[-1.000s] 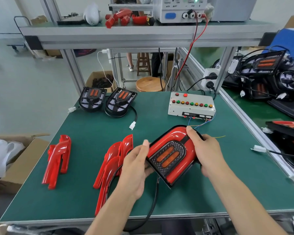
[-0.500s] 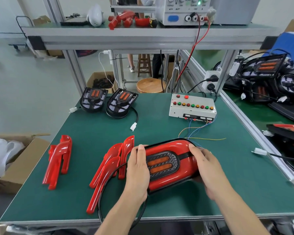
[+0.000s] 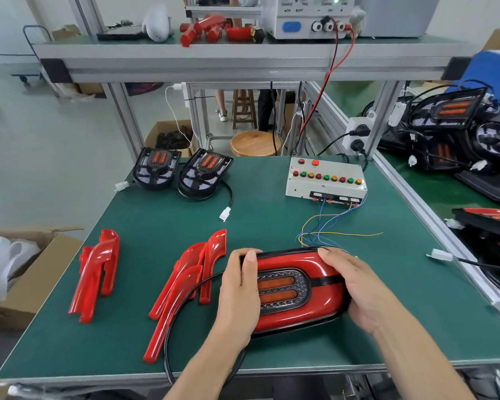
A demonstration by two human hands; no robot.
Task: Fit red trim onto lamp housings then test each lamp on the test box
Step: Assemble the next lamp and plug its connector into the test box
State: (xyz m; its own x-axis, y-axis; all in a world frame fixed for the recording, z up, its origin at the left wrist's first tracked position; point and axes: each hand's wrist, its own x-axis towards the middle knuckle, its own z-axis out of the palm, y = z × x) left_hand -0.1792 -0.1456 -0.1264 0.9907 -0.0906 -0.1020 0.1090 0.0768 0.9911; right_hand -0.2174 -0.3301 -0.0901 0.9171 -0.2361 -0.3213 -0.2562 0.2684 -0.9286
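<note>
A lamp housing with red trim fitted (image 3: 298,290) lies flat on the green mat (image 3: 272,220), its orange lenses facing up. My left hand (image 3: 237,295) grips its left end, thumb on top. My right hand (image 3: 355,287) grips its right end, fingers curled over the rim. Its black cable (image 3: 179,313) loops off the front edge. Loose red trim pieces lie in two groups, one (image 3: 185,287) beside my left hand and one (image 3: 96,272) further left. Two bare black housings (image 3: 182,174) sit at the back left. The test box (image 3: 326,180) with coloured buttons stands at the back right.
Coloured wires (image 3: 324,235) run from the test box toward the lamp. A white connector (image 3: 225,213) lies mid-mat, another (image 3: 442,255) at the right edge. More lamps (image 3: 459,131) crowd the right bench. A cardboard box (image 3: 26,272) stands left. A power supply (image 3: 306,18) sits on the shelf.
The lamp came down from a tilted, lifted pose and turned sideways to lie flat on the mat. Both hands moved to its two ends.
</note>
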